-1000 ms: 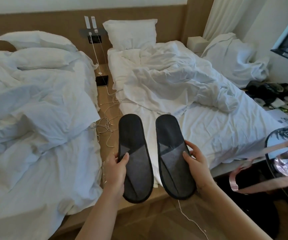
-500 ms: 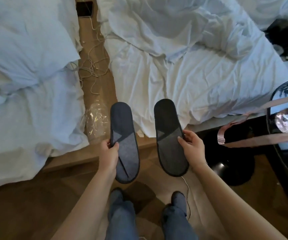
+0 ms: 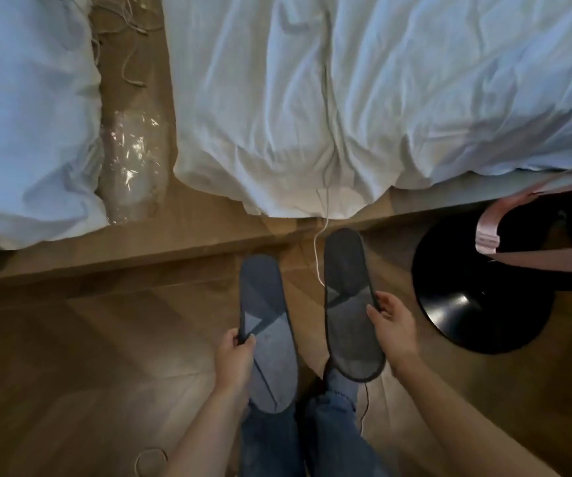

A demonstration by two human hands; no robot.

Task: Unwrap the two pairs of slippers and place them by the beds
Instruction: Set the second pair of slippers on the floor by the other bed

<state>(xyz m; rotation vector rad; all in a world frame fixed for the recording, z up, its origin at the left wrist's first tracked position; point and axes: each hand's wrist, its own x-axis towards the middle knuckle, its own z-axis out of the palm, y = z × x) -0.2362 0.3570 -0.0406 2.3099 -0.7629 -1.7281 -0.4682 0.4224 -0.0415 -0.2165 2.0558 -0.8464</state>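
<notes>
Judging by the crumpled clear plastic wrapper [image 3: 129, 166] discarded ahead of the left hand [image 3: 234, 356], one pair is unwrapped: each flat dark grey fabric slipper [image 3: 266, 333] is pinched by a hand, left and right hand [image 3: 393, 327], above the wooden floor [image 3: 88, 356] near the white-sheeted bed [image 3: 346, 98], placement pending, a second pair unseen.

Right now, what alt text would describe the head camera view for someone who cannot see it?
A person's left hand and right hand each hold a dark slipper above a wooden floor, before two white-sheeted beds.

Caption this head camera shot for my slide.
Left hand and right hand each hold one dark slipper above the floor.
</notes>
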